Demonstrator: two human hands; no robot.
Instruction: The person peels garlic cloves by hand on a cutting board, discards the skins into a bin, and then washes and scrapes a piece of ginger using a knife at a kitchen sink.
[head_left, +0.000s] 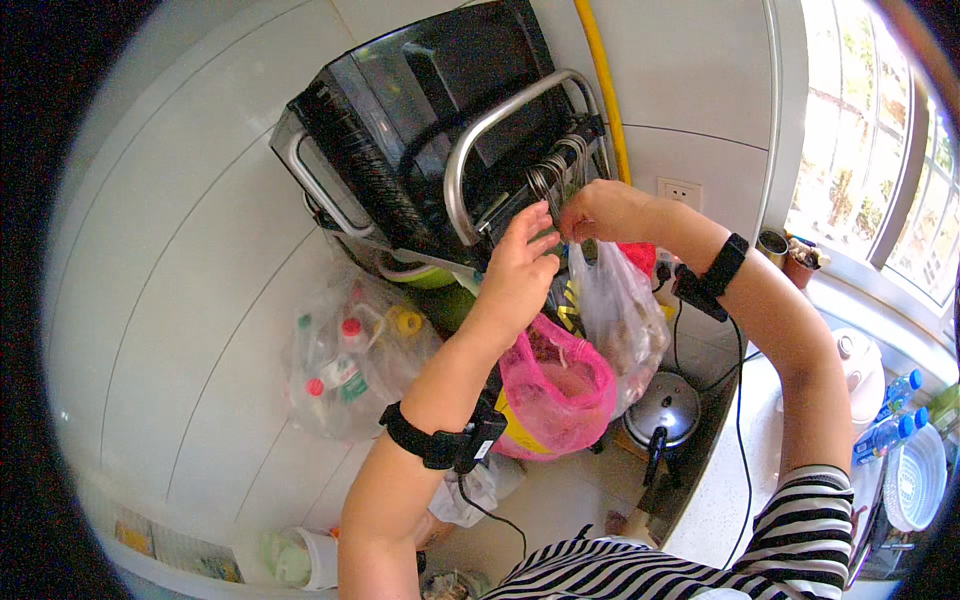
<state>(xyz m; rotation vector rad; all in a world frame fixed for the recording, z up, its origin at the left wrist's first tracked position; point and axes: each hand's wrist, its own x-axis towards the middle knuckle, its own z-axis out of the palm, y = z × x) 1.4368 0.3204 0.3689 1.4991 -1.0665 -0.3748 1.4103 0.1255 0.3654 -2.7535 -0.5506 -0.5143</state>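
Note:
My right hand (606, 212) has its fingertips pinched together at the gathered top of a translucent plastic bag (619, 322), just below a row of metal hooks (559, 169). What exactly lies between those fingertips is partly hidden. My left hand (523, 274) is raised beside it, fingers apart, with nothing visible in it. Below both hands hangs a pink mesh bag (559, 405), its mouth sagging wide. A bit of red material (637, 259) shows behind the translucent bag. The hooks hang along the front of a rack with a bent metal tube handle (480, 142).
A black glossy appliance (442, 97) rests on the rack. To the left hangs a clear bag of empty plastic bottles (352, 367). A pressure cooker (663, 411) stands low on the right, beside the white countertop (712, 480). A yellow hose (604, 82) runs down the wall.

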